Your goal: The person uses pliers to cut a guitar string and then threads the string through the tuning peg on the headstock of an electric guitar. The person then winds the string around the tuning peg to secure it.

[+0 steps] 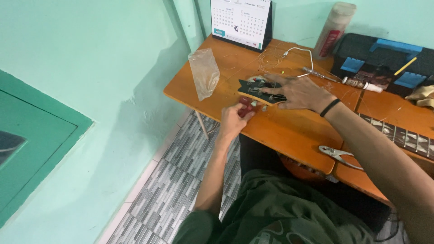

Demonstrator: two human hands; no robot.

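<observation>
A guitar lies across the orange table (294,131), its black headstock (253,86) near the table's left front edge and its fretboard (407,138) running off to the right. My right hand (298,92), with a black band on the wrist, rests flat on the headstock and holds it down. My left hand (234,118) reaches up from below the table edge and grips a small dark red tool (246,107) against the headstock's tuning pegs. Loose guitar strings (270,58) coil just behind the headstock.
A clear plastic bag (204,72) stands at the table's left. Metal pliers (337,153) lie at the front edge. At the back stand a desk calendar (242,22), a spray can (333,29), a white cable (298,49), a black-and-blue case (384,61). Grey tiled floor (167,199) below.
</observation>
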